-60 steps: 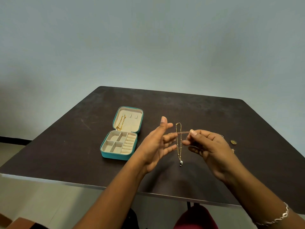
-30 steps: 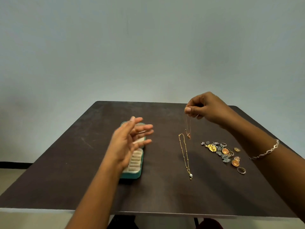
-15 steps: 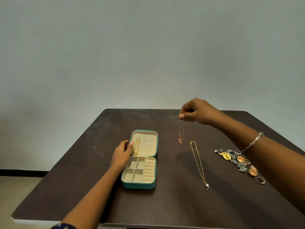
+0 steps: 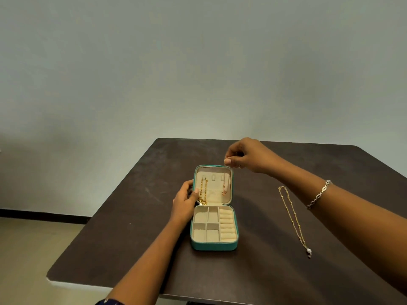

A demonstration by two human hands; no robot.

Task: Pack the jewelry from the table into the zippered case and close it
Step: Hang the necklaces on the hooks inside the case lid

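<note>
A fine pendant necklace (image 4: pixel 224 191) is pinched at its top between thumb and forefinger of the right hand (image 4: pixel 248 156) and is held dangling in front of the open lid (image 4: pixel 214 195) of the zippered case (image 4: pixel 213 246), toward the lid's right side. The lid's left edge is gripped by the left hand (image 4: pixel 184 205), beside a gold chain (image 4: pixel 203 192) already stowed there. The necklace is judged very light, limp and easily tangled, and it is best held near the clasp. A beaded necklace (image 4: pixel 293 216) is left on the surface (image 4: pixel 136 227), well apart.
</note>
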